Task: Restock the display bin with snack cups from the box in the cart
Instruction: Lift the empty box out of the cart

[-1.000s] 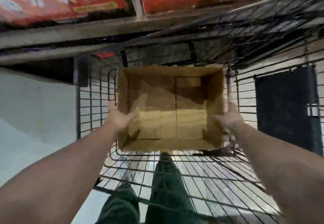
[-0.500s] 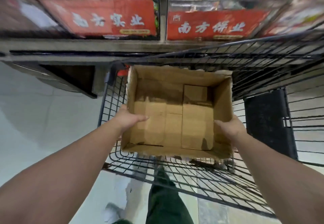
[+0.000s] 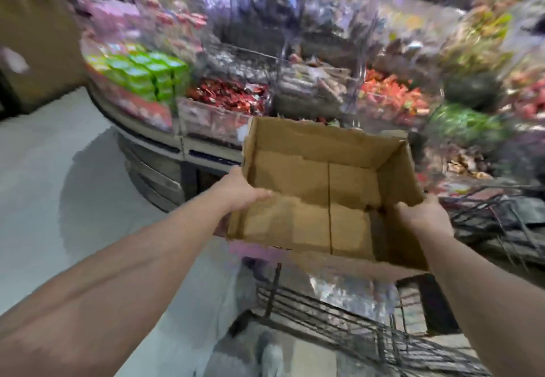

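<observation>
A: Item: box (image 3: 327, 199), cardboard, nothing seen inside; held above the cart (image 3: 354, 326).

B: Handling: judged light, walls flexible. Side walls gripped by left hand (image 3: 241, 191) and right hand (image 3: 421, 214).

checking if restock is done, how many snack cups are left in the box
0. The cardboard box, held by the left hand and right hand above the wire cart, shows only its bare floor. No corner seems hidden.
</observation>
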`<state>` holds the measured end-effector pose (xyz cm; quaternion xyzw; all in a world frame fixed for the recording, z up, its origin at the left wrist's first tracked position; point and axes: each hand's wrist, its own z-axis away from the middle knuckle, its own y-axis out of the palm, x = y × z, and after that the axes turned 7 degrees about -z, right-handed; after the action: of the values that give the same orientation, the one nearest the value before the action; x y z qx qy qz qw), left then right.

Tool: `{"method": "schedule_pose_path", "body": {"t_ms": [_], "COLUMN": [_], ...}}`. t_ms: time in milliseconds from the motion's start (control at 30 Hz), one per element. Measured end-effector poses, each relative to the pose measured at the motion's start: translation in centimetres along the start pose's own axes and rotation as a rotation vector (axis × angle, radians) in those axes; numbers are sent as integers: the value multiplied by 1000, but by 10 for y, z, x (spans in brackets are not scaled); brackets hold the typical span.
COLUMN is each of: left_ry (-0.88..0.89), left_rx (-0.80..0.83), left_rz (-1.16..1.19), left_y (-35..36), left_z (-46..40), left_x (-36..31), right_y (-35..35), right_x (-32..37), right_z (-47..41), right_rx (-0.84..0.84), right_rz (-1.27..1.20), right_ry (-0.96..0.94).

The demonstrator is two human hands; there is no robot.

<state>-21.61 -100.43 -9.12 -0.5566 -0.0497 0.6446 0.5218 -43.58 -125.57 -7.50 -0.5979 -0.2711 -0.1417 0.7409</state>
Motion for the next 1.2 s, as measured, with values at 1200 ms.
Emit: {"method": "schedule_pose_path", "body": {"t_ms": [1200], "left_ry": [-889], "left_rx": [-930], "left_rz": [338], "left_y": [-601], "left_z": [-160], "left_x": [479], "right_y": [623], "right_x": [773], "right_z": [248], "right_rx": [918], "right_rz": [95], "right_ry": [-981]}}
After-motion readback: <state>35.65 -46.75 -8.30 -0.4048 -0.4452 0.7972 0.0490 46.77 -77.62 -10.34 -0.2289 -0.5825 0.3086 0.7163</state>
